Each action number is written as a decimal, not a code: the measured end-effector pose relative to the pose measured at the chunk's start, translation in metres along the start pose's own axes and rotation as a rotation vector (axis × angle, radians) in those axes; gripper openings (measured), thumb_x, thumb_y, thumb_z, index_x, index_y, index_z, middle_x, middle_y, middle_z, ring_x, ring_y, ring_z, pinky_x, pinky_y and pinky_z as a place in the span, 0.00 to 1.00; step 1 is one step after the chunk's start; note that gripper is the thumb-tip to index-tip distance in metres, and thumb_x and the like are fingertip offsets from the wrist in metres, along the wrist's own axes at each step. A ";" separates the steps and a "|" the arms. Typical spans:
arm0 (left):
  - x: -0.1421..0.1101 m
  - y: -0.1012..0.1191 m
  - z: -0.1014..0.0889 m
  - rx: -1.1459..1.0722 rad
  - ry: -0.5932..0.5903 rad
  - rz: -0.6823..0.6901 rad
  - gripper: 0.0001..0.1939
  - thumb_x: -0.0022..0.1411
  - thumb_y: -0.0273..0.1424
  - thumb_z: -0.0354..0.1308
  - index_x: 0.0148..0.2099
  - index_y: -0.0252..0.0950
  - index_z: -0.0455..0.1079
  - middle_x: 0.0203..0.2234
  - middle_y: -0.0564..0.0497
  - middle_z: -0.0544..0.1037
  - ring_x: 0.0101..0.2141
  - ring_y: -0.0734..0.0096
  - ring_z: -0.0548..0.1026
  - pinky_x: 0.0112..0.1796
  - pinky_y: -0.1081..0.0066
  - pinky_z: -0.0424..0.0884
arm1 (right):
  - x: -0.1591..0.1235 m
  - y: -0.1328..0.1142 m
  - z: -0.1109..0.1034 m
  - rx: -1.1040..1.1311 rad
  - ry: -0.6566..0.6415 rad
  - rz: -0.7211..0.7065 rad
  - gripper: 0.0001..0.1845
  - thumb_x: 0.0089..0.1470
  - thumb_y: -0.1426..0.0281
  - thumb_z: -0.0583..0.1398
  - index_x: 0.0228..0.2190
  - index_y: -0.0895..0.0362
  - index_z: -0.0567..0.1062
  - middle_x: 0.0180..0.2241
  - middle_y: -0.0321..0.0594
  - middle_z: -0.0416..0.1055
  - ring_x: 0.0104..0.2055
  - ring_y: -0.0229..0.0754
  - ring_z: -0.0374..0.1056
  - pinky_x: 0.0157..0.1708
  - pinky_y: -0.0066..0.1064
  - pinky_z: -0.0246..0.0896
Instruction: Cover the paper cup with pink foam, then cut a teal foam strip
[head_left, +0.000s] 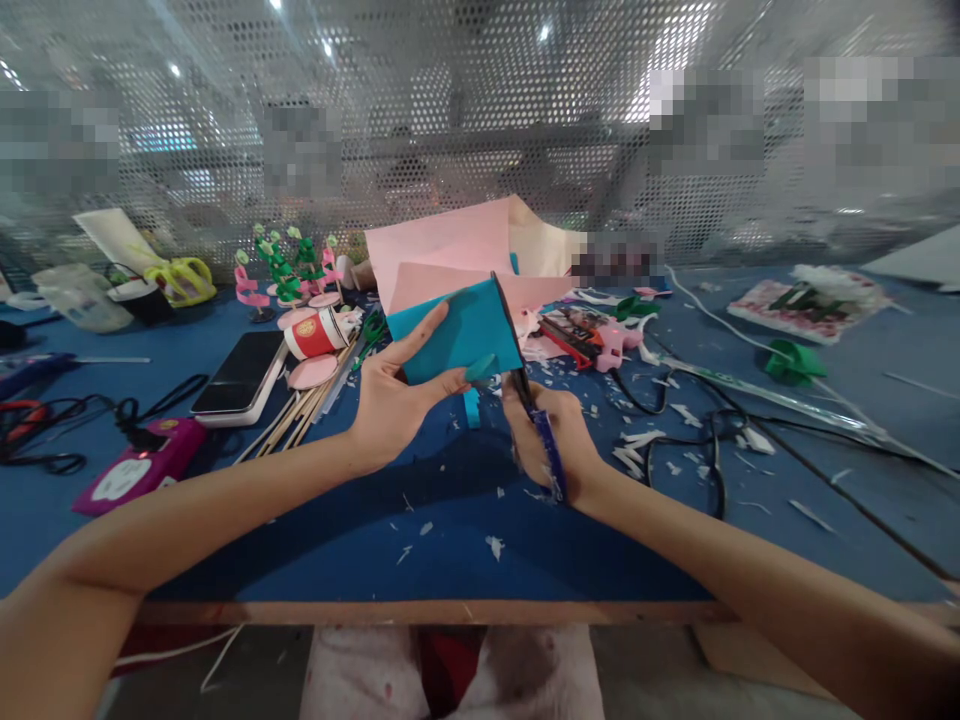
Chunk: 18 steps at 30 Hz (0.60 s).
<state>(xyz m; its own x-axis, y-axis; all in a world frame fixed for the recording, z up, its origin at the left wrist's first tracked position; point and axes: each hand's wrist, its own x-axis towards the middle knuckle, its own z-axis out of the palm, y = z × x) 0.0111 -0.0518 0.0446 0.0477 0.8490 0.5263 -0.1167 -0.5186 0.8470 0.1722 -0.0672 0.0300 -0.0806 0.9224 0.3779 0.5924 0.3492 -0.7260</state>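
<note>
My left hand (394, 395) pinches a teal paper sheet (457, 335) by its lower edge and holds it up above the blue table (420, 530). My right hand (555, 435) grips blue-handled scissors (536, 400), whose dark blades run up along the sheet's right edge. A narrow teal strip (472, 405) hangs down below the sheet between my hands.
Pink sheets (442, 250) lean behind. On the left lie a phone (240, 375), a red paper cup (315, 333), wooden sticks (300, 415), a magenta device (142, 465) and cables. A pink glue gun (611, 345), black cords (712, 450), and green paper (791, 362) are on the right. Paper scraps litter the table.
</note>
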 end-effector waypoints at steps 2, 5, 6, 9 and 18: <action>-0.001 -0.001 0.000 0.005 0.000 0.003 0.31 0.45 0.31 0.67 0.53 0.48 0.66 0.52 0.55 0.70 0.42 0.56 0.75 0.38 0.53 0.78 | 0.000 0.000 0.000 -0.046 0.007 -0.016 0.22 0.57 0.57 0.45 0.15 0.52 0.56 0.09 0.33 0.55 0.13 0.39 0.59 0.16 0.29 0.49; -0.002 -0.001 0.001 0.011 -0.012 0.002 0.31 0.45 0.31 0.66 0.54 0.48 0.65 0.50 0.55 0.71 0.42 0.56 0.75 0.37 0.53 0.79 | 0.001 0.002 0.000 -0.089 0.024 -0.044 0.24 0.57 0.57 0.45 0.13 0.52 0.56 0.09 0.34 0.55 0.13 0.40 0.59 0.17 0.30 0.49; -0.002 -0.001 0.001 0.011 -0.016 0.003 0.31 0.46 0.32 0.66 0.54 0.48 0.65 0.50 0.55 0.72 0.42 0.56 0.75 0.37 0.54 0.79 | 0.002 0.003 0.000 -0.097 0.034 -0.054 0.24 0.57 0.57 0.45 0.13 0.52 0.56 0.09 0.34 0.55 0.13 0.40 0.60 0.17 0.30 0.50; 0.001 -0.002 0.000 0.017 -0.014 0.030 0.32 0.46 0.32 0.66 0.55 0.48 0.64 0.51 0.55 0.70 0.44 0.54 0.74 0.37 0.54 0.79 | 0.004 0.005 -0.002 -0.101 0.086 -0.090 0.23 0.56 0.57 0.48 0.14 0.53 0.58 0.09 0.34 0.57 0.14 0.40 0.61 0.18 0.30 0.51; 0.026 -0.002 -0.017 0.081 0.009 0.173 0.33 0.46 0.34 0.66 0.55 0.52 0.62 0.54 0.58 0.68 0.52 0.53 0.68 0.44 0.56 0.75 | 0.002 0.001 -0.006 0.280 -0.071 -0.040 0.27 0.55 0.52 0.49 0.13 0.56 0.64 0.12 0.38 0.66 0.16 0.38 0.66 0.21 0.28 0.62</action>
<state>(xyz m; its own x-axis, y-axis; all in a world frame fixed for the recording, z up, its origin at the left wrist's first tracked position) -0.0047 -0.0271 0.0547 0.0251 0.7469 0.6644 -0.0419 -0.6632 0.7472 0.1780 -0.0658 0.0335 -0.1608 0.9127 0.3756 0.3438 0.4085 -0.8455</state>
